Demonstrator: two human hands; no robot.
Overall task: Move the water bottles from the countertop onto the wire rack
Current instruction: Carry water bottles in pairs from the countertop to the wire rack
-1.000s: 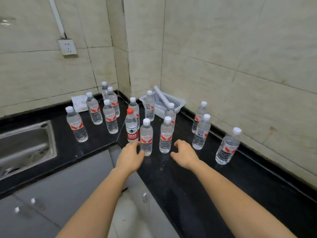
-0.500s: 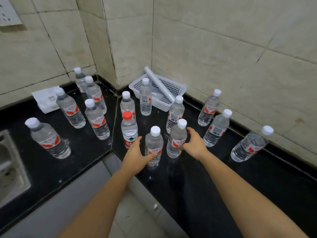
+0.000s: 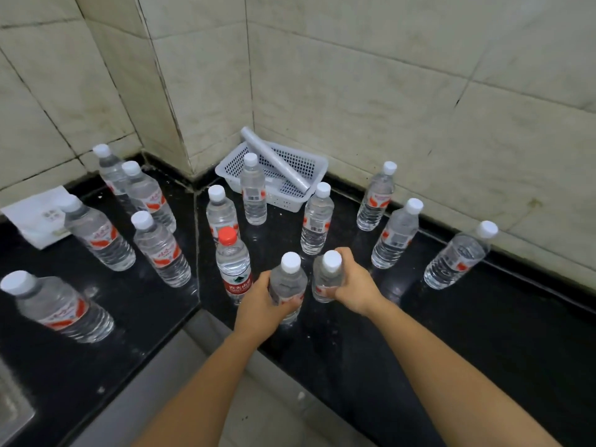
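Both hands have closed since the earlier frame, when they were only reaching in beside the two nearest bottles, and the view has dipped closer to the corner. The black tabletop point(image 3: 483, 333) wraps the tiled corner, with a white basket point(image 3: 285, 201) at 12 o'clock holding a grey roll point(image 3: 277, 159). Water bottles stand scattered from 9 round to 3 o'clock, and the wire rack is out of view. At centre, the left grip point(image 3: 258, 304) is wrapped round the left bottle point(image 3: 288, 285) and the right grip point(image 3: 351, 285) round the right bottle point(image 3: 325, 279); both bottles look to be standing on the tabletop. A red-capped bottle point(image 3: 233, 269) stands just beside the left grip at 10 o'clock. A lift with any sideways swing could topple it, and the two held bottles, close together, could knock each other.
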